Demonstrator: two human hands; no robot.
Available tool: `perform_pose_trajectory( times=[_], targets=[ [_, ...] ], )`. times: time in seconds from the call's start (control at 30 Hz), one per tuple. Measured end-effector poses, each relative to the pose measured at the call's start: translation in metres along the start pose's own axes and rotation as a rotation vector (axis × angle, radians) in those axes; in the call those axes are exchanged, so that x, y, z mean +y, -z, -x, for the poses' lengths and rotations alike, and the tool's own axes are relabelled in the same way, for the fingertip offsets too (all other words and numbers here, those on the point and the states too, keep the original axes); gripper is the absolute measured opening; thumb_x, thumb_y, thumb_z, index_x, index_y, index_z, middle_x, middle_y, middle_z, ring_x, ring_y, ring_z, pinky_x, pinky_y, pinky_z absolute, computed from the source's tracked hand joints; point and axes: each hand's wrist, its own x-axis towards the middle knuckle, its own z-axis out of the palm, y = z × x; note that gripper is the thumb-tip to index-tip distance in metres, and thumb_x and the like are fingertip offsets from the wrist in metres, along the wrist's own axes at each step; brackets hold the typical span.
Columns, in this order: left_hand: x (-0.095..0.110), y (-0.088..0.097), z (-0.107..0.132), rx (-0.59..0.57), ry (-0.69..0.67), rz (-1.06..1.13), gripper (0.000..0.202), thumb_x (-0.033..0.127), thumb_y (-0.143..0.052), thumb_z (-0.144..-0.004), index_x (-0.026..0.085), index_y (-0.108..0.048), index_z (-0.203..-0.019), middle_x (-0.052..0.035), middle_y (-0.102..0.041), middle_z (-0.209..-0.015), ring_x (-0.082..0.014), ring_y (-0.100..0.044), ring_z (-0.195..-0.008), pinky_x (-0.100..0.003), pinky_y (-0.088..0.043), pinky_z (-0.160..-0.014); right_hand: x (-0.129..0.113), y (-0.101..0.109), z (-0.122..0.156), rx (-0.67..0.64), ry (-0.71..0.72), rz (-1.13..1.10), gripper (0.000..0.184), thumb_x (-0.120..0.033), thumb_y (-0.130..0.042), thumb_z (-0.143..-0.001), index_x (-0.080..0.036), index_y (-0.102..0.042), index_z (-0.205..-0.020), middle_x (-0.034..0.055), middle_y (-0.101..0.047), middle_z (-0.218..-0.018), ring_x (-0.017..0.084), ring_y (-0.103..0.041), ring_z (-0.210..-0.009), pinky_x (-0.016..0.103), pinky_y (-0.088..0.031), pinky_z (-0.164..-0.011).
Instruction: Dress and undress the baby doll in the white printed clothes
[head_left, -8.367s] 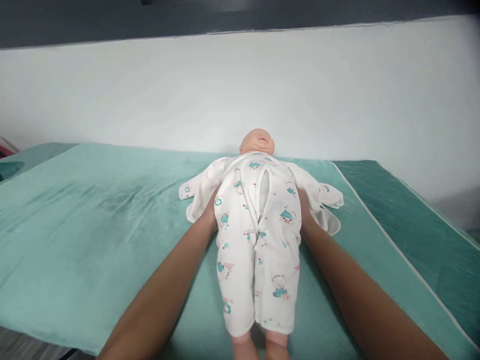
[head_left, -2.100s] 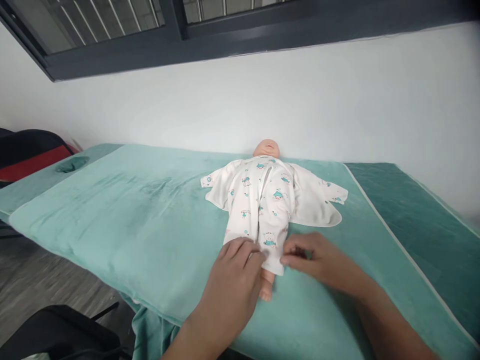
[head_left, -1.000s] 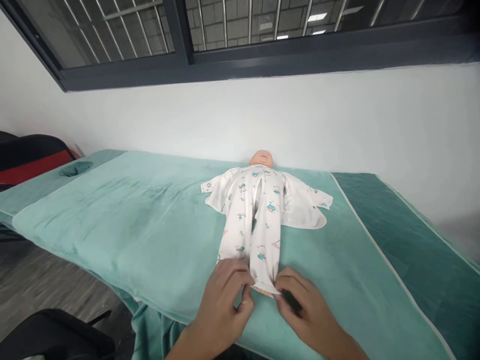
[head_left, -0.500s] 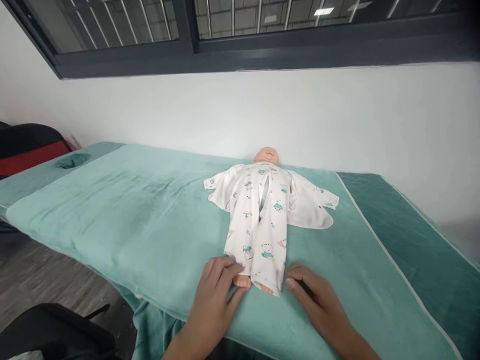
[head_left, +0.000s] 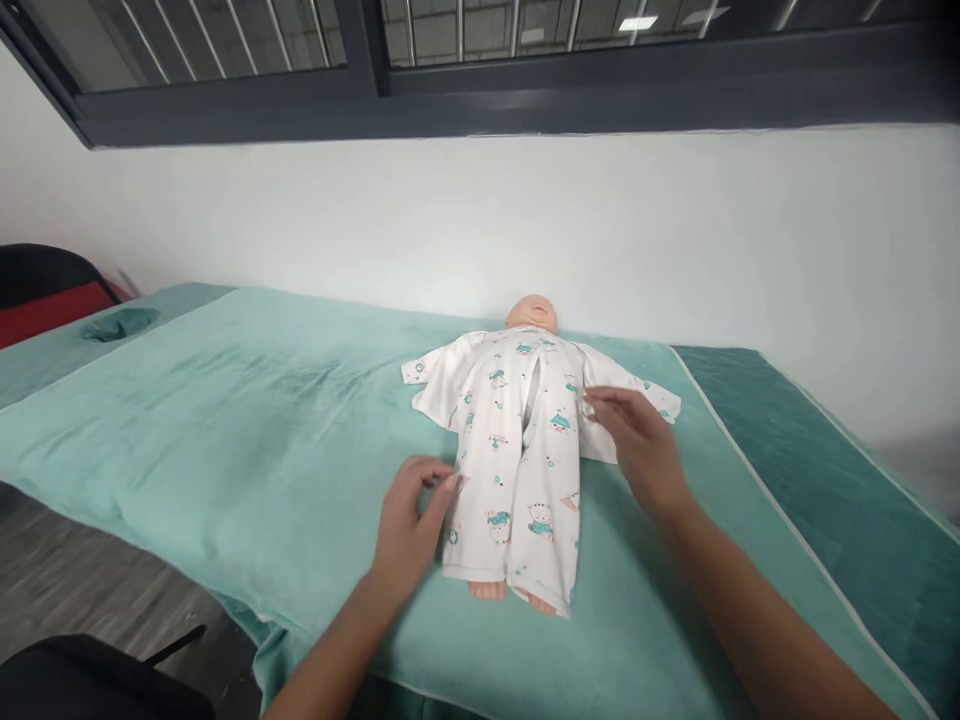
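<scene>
A white wall (head_left: 300,220) is filling the background beneath a barred window (head_left: 217,45), and in front of it a long green-covered bed (head_left: 187,420) is stretching across the view. A red-and-black chair (head_left: 52,300) is showing beyond one end, and a black chair (head_left: 97,685) is standing at the lower left. On the bed a doll (head_left: 532,314) is lying on its back, its head beside the wall and its feet pointing towards the person. Its white shirt (head_left: 442,380) is spreading out at both sides, while its printed trousers (head_left: 544,475) are covering the front of the body and the legs. Half a second ago both hands were beside the hems; now they are moving up the body, which suggests that the trouser legs are about settled and attention is shifting higher. The right hand (head_left: 646,445) is reaching the doll's side, its fingers bending loosely; whether they are gripping cloth I cannot tell. The left hand (head_left: 409,515) is hovering beside the other leg, its fingers curving partly open and apparently holding nothing. Only the toes (head_left: 487,590) are peeping out below the hems.
</scene>
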Motion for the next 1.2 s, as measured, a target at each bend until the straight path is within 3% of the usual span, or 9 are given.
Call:
perform_pose_trajectory(
  times=[0.07, 0.2, 0.37, 0.5, 0.57, 0.83, 1.0, 1.2],
  targets=[
    [-0.016, -0.011, -0.027, 0.022, -0.085, -0.155, 0.012, 0.019, -0.051, -0.094, 0.019, -0.061, -0.100, -0.0051, -0.064, -0.098, -0.0188, -0.059, -0.094, -0.036, -0.050, -0.084, 0.007, -0.014, -0.043, 0.054, 0.031, 0.025, 0.025, -0.040, -0.064, -0.083, -0.024, -0.066, -0.102, 0.0052, -0.069, -0.110, 0.021, -0.063, -0.102, 0.041, -0.047, -0.096],
    [-0.041, -0.029, -0.065, -0.097, -0.290, -0.431, 0.021, 0.010, -0.050, -0.090, 0.017, -0.063, -0.105, -0.0090, -0.065, -0.114, -0.0279, -0.051, -0.118, -0.048, -0.046, -0.098, 0.023, -0.035, -0.111, 0.048, 0.108, 0.211, 0.026, -0.037, -0.060, -0.081, -0.021, -0.067, -0.099, 0.0084, -0.068, -0.112, 0.023, -0.062, -0.104, 0.042, -0.046, -0.097],
    [-0.053, -0.035, -0.083, -0.235, -0.336, -0.458, 0.023, 0.012, -0.049, -0.091, 0.017, -0.064, -0.108, -0.0091, -0.064, -0.117, -0.0281, -0.047, -0.126, -0.050, -0.042, -0.108, 0.035, -0.035, -0.143, -0.151, 0.027, 0.324, 0.031, -0.051, -0.059, -0.082, -0.020, -0.063, -0.084, 0.0062, -0.070, -0.098, 0.023, -0.061, -0.095, 0.039, -0.045, -0.090],
    [-0.054, -0.036, -0.085, -0.271, -0.262, -0.386, 0.024, 0.016, -0.048, -0.093, 0.018, -0.065, -0.111, -0.0090, -0.064, -0.114, -0.0241, -0.055, -0.114, -0.044, -0.049, -0.099, 0.037, -0.022, -0.149, -0.391, 0.058, 0.354, 0.034, -0.054, -0.056, -0.084, -0.022, -0.057, -0.075, 0.0040, -0.065, -0.118, 0.022, -0.058, -0.105, 0.036, -0.043, -0.090],
    [-0.054, -0.037, -0.085, -0.266, -0.233, -0.381, 0.023, 0.016, -0.049, -0.093, 0.018, -0.065, -0.109, -0.0090, -0.064, -0.113, -0.0233, -0.056, -0.108, -0.043, -0.051, -0.095, 0.038, -0.020, -0.152, -0.425, 0.084, 0.362, 0.033, -0.053, -0.055, -0.085, -0.022, -0.056, -0.074, 0.0036, -0.064, -0.119, 0.023, -0.058, -0.106, 0.036, -0.043, -0.089],
    [-0.054, -0.038, -0.084, -0.238, -0.206, -0.380, 0.019, 0.016, -0.049, -0.093, 0.018, -0.065, -0.103, -0.0070, -0.065, -0.111, -0.0214, -0.057, -0.103, -0.041, -0.051, -0.093, 0.051, -0.040, -0.154, -0.125, 0.058, 0.443, 0.028, -0.048, -0.052, -0.085, -0.022, -0.061, -0.079, 0.0031, -0.067, -0.086, 0.022, -0.059, -0.083, 0.036, -0.042, -0.078],
    [-0.054, -0.036, -0.084, -0.261, -0.207, -0.363, 0.022, 0.014, -0.048, -0.092, 0.019, -0.068, -0.100, -0.0071, -0.066, -0.113, -0.0217, -0.057, -0.105, -0.042, -0.049, -0.095, 0.066, -0.037, -0.136, -0.030, 0.205, 0.352, 0.024, -0.042, -0.048, -0.089, -0.022, -0.060, -0.096, 0.0069, -0.067, -0.103, 0.023, -0.060, -0.098, 0.039, -0.044, -0.090],
    [-0.055, -0.031, -0.081, -0.417, -0.329, -0.368, 0.028, 0.018, -0.058, -0.086, 0.026, -0.071, -0.109, -0.0066, -0.067, -0.119, -0.0252, -0.054, -0.120, -0.046, -0.043, -0.104, 0.065, -0.026, -0.089, 0.047, 0.361, 0.464, 0.029, -0.029, -0.043, -0.090, -0.020, -0.055, -0.115, 0.0117, -0.058, -0.119, 0.026, -0.051, -0.115, 0.047, -0.039, -0.103]
  ],
)
